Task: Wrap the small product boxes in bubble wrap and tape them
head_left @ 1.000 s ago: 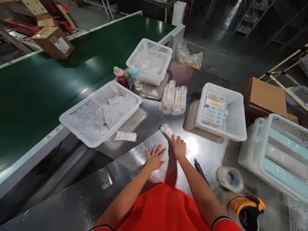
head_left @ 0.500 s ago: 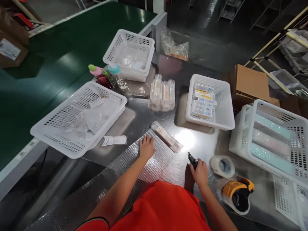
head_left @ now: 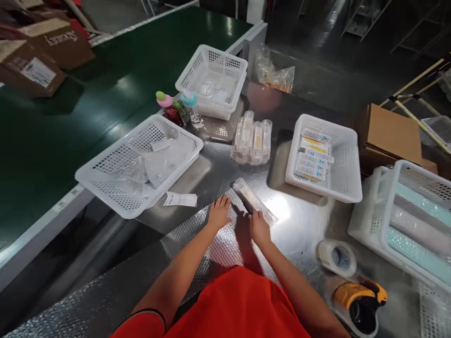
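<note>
My left hand [head_left: 219, 212] lies flat with fingers spread on a sheet of bubble wrap [head_left: 225, 244], which trails off to the lower left. In my right hand [head_left: 260, 228] is a black utility knife [head_left: 248, 206], its front end over the gap between the sheet and a wrapped bundle. That narrow bubble-wrapped bundle [head_left: 259, 202] lies slantwise just beyond both hands. Whether the blade touches the wrap I cannot tell. Behind it stand several bubble-wrapped packs [head_left: 252, 140].
White baskets stand around: one with clear bags [head_left: 105, 206], one behind [head_left: 211, 110], one with small boxes [head_left: 340, 190], another with wrapped items [head_left: 369, 220]. A tape roll [head_left: 337, 258] and yellow tape dispenser [head_left: 348, 293] lie right. Two drink bottles [head_left: 172, 112] stand by the green conveyor [head_left: 123, 108].
My right hand has moved left and away from me with the utility knife, from the bare table to the edge of the bubble wrap. My left hand stays flat on the sheet. The view has shifted.
</note>
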Demonstrator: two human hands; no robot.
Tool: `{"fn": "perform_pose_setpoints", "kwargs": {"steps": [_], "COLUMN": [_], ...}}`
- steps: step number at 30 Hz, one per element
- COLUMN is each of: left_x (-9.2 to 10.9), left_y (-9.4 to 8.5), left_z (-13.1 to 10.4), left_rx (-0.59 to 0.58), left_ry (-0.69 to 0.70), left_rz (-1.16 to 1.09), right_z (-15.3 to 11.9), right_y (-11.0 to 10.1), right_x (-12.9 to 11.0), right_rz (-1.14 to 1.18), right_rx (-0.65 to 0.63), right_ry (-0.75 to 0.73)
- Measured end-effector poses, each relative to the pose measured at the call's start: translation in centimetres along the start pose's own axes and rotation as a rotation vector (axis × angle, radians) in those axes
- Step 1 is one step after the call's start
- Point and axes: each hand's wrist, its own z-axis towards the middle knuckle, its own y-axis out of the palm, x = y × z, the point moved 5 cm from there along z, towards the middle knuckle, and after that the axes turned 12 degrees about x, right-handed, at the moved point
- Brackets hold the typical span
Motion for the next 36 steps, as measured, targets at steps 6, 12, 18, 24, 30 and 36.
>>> {"fn": "perform_pose_setpoints", "kwargs": {"steps": [6,12,18,24,30,36], "left_x": [-0.1,-0.2,-0.2,-0.2,-0.4,0.8], "left_y": [0.2,0.6,0.5,0.7,1.1,0.7], "left_z": [0.3,0.3,0.3,0.4,0.4,-1.1], "left_rx": [-0.014,-0.033,-0.055,-0.124,-0.123,0.019], "left_ry": [-0.041,-0.055,-0.057,-0.079,-0.052,-0.004], "left_rz": [0.004,0.005,0.018,0.015,0.009,0.091], "right_z": [5.4,5.7,5.9,-1.0,-16.0,-12.9], "right_y": [3.1,4.4,4.1,1.7,-1.3,-1.9], "right_x": [-6.0,-5.4,-5.9,1.5,18.4,16.8], "right_rz": [-0.111,-0.143,-0.173,-0.253,-0.449,-0.384], "right_rx": [-0.085,-0.1,-0.101,-0.142,-0.153,0.29], "right_ry": [0.006,-0.013,-0.04,-0.03,0.095,0.15]}}
